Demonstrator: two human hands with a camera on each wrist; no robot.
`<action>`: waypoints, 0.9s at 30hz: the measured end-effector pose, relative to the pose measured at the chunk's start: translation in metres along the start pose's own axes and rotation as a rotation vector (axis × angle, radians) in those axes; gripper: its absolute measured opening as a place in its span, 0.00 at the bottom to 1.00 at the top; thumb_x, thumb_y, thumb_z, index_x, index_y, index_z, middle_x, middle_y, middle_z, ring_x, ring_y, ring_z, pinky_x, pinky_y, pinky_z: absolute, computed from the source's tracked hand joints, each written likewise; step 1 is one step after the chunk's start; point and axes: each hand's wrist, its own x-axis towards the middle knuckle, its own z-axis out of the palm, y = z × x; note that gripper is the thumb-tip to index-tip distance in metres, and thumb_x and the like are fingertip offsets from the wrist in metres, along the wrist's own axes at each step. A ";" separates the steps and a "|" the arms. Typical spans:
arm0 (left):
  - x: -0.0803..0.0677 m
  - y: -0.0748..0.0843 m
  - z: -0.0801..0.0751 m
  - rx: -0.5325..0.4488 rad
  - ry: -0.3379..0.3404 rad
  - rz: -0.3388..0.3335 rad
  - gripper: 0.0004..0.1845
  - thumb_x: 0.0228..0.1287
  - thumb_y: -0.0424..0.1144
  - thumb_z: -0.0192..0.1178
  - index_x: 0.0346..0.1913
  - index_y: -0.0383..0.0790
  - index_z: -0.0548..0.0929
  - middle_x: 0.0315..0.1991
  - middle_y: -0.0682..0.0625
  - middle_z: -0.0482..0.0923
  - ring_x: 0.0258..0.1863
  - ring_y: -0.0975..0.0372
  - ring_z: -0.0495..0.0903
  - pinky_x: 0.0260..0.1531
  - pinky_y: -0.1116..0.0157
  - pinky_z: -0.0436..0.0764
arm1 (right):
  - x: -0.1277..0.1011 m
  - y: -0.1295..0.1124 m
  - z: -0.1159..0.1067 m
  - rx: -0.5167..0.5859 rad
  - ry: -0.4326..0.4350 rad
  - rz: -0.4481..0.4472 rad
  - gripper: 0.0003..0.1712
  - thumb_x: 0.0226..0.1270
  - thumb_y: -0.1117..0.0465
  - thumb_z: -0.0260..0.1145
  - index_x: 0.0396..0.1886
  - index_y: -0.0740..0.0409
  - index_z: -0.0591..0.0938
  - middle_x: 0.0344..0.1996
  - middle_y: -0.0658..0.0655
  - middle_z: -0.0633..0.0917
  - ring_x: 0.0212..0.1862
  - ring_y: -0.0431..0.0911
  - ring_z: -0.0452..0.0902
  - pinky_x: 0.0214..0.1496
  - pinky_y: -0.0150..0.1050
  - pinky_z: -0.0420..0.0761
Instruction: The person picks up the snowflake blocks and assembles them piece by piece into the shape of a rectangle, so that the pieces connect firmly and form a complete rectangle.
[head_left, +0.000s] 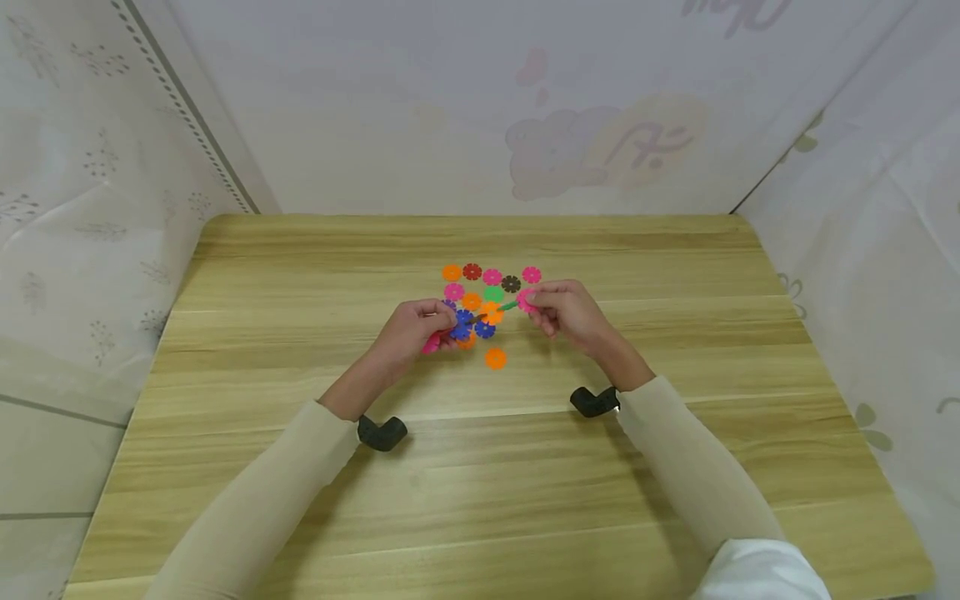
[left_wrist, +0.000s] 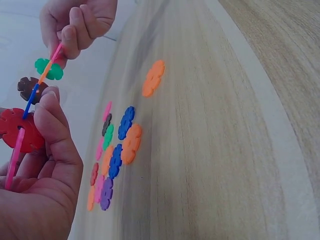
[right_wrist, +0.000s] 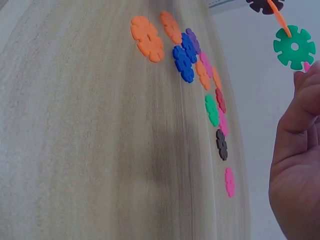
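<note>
Disc chain point(head_left: 491, 313) partly hidden w/in L fingers point(head_left: 439, 322)

head view looks down from above; nearer, tilted wrist views share the loose discs point(left_wrist: 132, 144).

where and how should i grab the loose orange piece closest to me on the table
Probably pinch opposite edges of its notched rim, coming from above on the near side. The orange piece lies flat and thin on the table, with bare wood on that side, while a blue piece lies beyond it.
</note>
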 end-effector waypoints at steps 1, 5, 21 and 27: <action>0.000 0.000 0.000 -0.003 -0.003 -0.002 0.08 0.72 0.34 0.54 0.37 0.31 0.79 0.33 0.45 0.79 0.31 0.52 0.82 0.38 0.61 0.84 | 0.000 0.000 0.000 -0.005 -0.009 -0.003 0.14 0.72 0.66 0.54 0.27 0.67 0.79 0.16 0.53 0.75 0.15 0.42 0.63 0.18 0.30 0.67; 0.000 0.000 0.001 -0.012 -0.013 -0.005 0.08 0.71 0.34 0.54 0.38 0.31 0.78 0.34 0.44 0.79 0.29 0.55 0.83 0.41 0.59 0.84 | -0.002 -0.001 -0.001 -0.029 -0.050 -0.012 0.14 0.72 0.65 0.55 0.35 0.76 0.79 0.16 0.53 0.75 0.15 0.41 0.63 0.18 0.31 0.66; -0.005 0.000 0.006 0.052 -0.168 0.036 0.14 0.72 0.36 0.53 0.55 0.37 0.79 0.52 0.28 0.77 0.37 0.43 0.82 0.41 0.55 0.84 | -0.001 -0.001 0.001 -0.120 -0.109 -0.027 0.18 0.74 0.63 0.55 0.43 0.80 0.77 0.18 0.53 0.75 0.16 0.42 0.62 0.19 0.36 0.64; -0.002 0.000 0.009 0.157 -0.174 0.021 0.18 0.70 0.46 0.58 0.57 0.41 0.79 0.48 0.32 0.79 0.25 0.56 0.78 0.25 0.68 0.77 | -0.002 -0.002 0.004 -0.150 -0.118 -0.009 0.18 0.74 0.62 0.56 0.46 0.77 0.79 0.20 0.53 0.76 0.18 0.41 0.63 0.20 0.34 0.66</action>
